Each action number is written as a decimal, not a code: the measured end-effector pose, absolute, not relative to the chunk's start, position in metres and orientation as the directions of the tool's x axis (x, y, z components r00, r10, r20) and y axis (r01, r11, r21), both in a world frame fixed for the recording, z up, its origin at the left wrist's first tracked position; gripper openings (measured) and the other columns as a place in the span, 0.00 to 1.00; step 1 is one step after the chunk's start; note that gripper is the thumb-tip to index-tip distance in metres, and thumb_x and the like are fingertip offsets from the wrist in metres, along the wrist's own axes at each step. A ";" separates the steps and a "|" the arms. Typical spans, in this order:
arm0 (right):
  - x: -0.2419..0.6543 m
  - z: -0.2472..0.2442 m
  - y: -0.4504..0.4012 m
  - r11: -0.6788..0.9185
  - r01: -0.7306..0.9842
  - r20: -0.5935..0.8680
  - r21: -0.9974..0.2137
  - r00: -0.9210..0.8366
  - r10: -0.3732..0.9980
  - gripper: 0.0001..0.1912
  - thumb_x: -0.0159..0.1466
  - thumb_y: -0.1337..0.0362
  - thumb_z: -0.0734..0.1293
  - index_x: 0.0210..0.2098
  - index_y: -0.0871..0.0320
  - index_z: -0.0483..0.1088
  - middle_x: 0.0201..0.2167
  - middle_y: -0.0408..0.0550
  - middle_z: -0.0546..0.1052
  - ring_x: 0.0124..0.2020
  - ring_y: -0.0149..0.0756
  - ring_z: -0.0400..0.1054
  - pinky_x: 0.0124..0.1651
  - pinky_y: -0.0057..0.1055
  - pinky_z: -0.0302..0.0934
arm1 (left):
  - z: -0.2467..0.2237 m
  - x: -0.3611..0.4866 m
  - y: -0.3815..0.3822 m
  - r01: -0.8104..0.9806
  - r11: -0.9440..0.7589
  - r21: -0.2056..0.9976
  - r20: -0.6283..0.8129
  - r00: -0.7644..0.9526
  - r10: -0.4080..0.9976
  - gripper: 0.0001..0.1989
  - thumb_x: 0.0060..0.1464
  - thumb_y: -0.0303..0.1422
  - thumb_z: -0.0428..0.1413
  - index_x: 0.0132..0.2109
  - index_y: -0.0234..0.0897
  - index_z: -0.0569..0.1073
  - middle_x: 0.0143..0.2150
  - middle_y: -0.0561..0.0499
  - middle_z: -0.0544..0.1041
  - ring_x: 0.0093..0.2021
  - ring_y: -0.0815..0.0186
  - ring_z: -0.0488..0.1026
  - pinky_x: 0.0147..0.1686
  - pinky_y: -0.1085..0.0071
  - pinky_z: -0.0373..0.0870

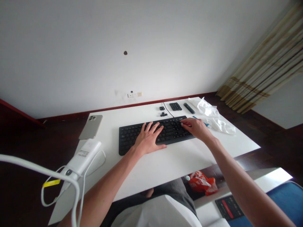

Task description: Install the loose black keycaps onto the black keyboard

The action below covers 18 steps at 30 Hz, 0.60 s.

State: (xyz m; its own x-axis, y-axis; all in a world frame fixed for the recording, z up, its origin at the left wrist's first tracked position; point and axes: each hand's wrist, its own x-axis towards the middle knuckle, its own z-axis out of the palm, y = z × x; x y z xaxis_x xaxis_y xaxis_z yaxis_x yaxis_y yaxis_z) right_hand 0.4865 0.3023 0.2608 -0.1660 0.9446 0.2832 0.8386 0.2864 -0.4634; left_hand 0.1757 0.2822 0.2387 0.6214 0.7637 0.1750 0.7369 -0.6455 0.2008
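A black keyboard (pixel 129 138) lies on the white table. My left hand (pixel 148 138) rests on its middle with the fingers spread and the thumb along the front edge. At the keyboard's right end, my right hand (pixel 195 126) is closed in a pinch. A small pale spot shows at its fingertips, but what they hold is too small to name. Loose black keycaps stand behind the keyboard: a square block of keycaps (pixel 175 106), a small pair of keycaps (pixel 162 108) and a T-shaped group of keycaps (pixel 163 114).
A black stick-shaped item (pixel 189 108) and crumpled clear plastic (pixel 213 115) lie at the back right. Something blue (pixel 205 124) is partly behind my right hand. At left are a phone (pixel 91 126) and a white power strip (pixel 82 154) with cables. A red bag (pixel 201 183) sits below.
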 end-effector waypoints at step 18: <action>0.473 0.259 0.319 0.253 0.673 0.249 -0.695 -0.105 0.963 0.12 0.63 0.56 0.72 0.42 0.53 0.81 0.41 0.47 0.85 0.42 0.45 0.81 0.53 0.41 0.74 | 0.238 0.175 0.282 0.734 -0.649 0.198 0.175 0.625 0.760 0.49 0.56 0.66 0.53 0.76 0.45 0.57 0.78 0.47 0.53 0.76 0.42 0.48 0.74 0.40 0.41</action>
State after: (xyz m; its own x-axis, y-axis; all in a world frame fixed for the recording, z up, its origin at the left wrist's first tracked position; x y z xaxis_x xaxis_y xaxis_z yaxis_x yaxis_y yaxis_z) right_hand 0.4732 0.3191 0.2588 -0.1047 0.9629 0.2487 0.6732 0.2527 -0.6949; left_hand 0.1755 0.2822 0.2384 0.6254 0.7605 0.1750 0.7341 -0.6494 0.1984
